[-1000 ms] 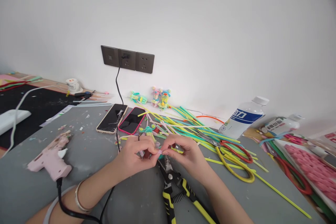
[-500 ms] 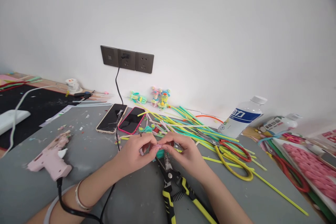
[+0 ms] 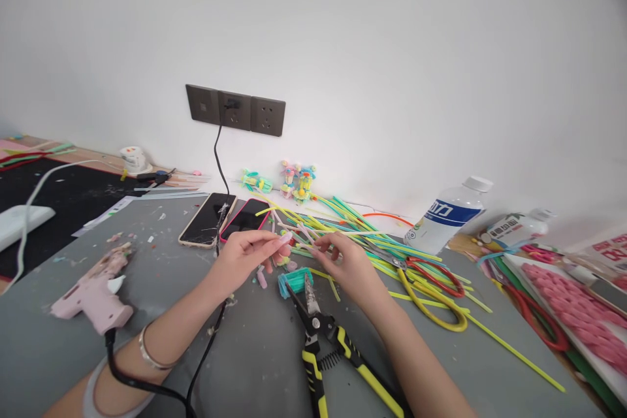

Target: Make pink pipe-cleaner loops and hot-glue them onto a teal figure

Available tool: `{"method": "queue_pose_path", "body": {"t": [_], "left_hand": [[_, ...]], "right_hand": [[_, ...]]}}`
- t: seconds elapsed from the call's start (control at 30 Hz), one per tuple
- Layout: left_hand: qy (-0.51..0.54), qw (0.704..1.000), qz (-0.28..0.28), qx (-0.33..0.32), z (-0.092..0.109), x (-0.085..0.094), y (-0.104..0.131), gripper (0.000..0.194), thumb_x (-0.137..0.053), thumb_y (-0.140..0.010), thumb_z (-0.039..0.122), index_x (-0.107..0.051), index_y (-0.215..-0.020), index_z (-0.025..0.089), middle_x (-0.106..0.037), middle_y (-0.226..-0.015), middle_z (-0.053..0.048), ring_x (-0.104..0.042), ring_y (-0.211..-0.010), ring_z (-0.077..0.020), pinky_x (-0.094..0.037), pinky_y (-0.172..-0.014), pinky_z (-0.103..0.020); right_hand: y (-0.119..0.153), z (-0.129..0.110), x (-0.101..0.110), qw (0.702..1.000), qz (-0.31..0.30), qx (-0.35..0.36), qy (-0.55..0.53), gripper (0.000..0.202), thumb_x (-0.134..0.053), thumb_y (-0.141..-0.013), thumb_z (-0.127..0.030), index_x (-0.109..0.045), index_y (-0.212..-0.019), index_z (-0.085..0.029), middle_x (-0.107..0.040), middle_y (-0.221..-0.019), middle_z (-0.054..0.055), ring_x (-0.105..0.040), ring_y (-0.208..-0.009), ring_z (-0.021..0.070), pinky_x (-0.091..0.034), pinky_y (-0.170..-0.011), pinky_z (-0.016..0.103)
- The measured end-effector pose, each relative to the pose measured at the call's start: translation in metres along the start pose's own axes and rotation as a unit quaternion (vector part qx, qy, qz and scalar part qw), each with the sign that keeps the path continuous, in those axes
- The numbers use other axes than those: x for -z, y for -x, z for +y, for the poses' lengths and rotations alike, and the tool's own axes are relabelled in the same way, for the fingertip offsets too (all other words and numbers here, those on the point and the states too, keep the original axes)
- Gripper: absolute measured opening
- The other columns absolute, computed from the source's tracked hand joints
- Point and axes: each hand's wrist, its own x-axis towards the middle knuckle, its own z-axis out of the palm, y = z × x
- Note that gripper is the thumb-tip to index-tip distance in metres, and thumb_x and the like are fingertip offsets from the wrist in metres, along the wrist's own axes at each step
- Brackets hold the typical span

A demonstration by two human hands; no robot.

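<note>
My left hand is closed in a pinch on a small pale pink fuzzy piece. Facing it, my right hand pinches a thin pale pink pipe cleaner between thumb and fingers. The hands are apart, with a small gap between them. Below them lies a teal coiled pipe-cleaner piece, next to the open jaws of black-and-yellow pliers. A short pink fuzzy piece rests on the grey table under my left fingers.
A pink glue gun lies left, its black cord crossing near my left forearm. Two phones lie behind. Yellow and teal pipe cleaners, scissors and a bottle are to the right. Small pipe-cleaner figures stand by the wall.
My hands, earlier together over a pink piece, have moved apart. My right hand now shows a thin pale pink pipe cleaner, and the teal piece below is more exposed.
</note>
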Motion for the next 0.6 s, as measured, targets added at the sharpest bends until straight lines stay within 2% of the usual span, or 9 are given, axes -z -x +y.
{"method": "queue_pose_path", "body": {"t": [0.1,0.2,0.3,0.43,0.5,0.6], "left_hand": [[0.022,0.999,-0.038,0.026,-0.001,-0.003,0.001,0.039,-0.068,-0.084,0.053,-0.068,-0.078,0.015,-0.065,-0.069,-0.002,-0.053,-0.051,-0.0099,-0.048,-0.043,-0.021],[0.017,0.998,-0.057,0.015,0.000,-0.004,0.001,0.037,-0.066,-0.086,0.050,-0.063,-0.074,0.015,-0.061,-0.067,0.000,-0.050,-0.052,-0.0086,-0.046,-0.044,-0.019],[-0.009,0.998,-0.063,-0.001,-0.001,-0.003,0.001,0.037,-0.063,-0.088,0.049,-0.059,-0.074,0.016,-0.057,-0.065,0.002,-0.049,-0.050,-0.0076,-0.044,-0.045,-0.019],[-0.027,0.997,-0.071,-0.015,-0.005,-0.001,0.002,0.035,-0.061,-0.090,0.048,-0.057,-0.075,0.017,-0.052,-0.062,0.004,-0.049,-0.050,-0.0081,-0.045,-0.046,-0.020],[-0.044,0.996,-0.073,-0.020,-0.006,-0.001,0.002,0.032,-0.060,-0.090,0.046,-0.059,-0.077,0.016,-0.053,-0.063,0.003,-0.049,-0.051,-0.0084,-0.046,-0.047,-0.020],[-0.092,0.994,-0.059,-0.025,-0.006,-0.003,0.003,0.027,-0.061,-0.090,0.041,-0.068,-0.083,0.016,-0.062,-0.071,-0.001,-0.052,-0.055,-0.0095,-0.047,-0.047,-0.019]], "right_hand": [[0.000,0.009,-0.004,0.999,-0.025,0.002,0.034,0.006,-0.061,-0.085,-0.021,-0.066,-0.087,-0.020,-0.070,-0.084,0.005,-0.061,-0.072,0.0197,-0.044,-0.066,0.030],[0.000,0.010,-0.003,0.998,-0.024,-0.003,0.051,0.009,-0.058,-0.084,-0.015,-0.064,-0.080,-0.021,-0.070,-0.078,0.004,-0.061,-0.074,0.0208,-0.043,-0.068,0.031],[-0.001,0.005,0.001,0.999,0.019,0.010,0.037,0.010,-0.056,-0.086,-0.018,-0.058,-0.077,-0.021,-0.067,-0.077,0.004,-0.060,-0.074,0.0211,-0.042,-0.070,0.032],[0.000,-0.009,0.007,0.996,0.081,0.026,-0.035,0.010,-0.048,-0.091,-0.020,-0.053,-0.083,-0.021,-0.063,-0.078,0.003,-0.057,-0.070,0.0185,-0.043,-0.067,0.029],[0.001,-0.016,0.009,0.994,0.078,0.033,-0.069,0.011,-0.046,-0.095,-0.021,-0.055,-0.088,-0.021,-0.062,-0.076,0.003,-0.053,-0.064,0.0164,-0.040,-0.060,0.027],[0.003,-0.023,0.011,0.993,0.051,0.063,-0.081,0.018,-0.047,-0.099,-0.025,-0.062,-0.092,-0.020,-0.060,-0.074,0.003,-0.048,-0.059,0.0153,-0.036,-0.055,0.027]]}}
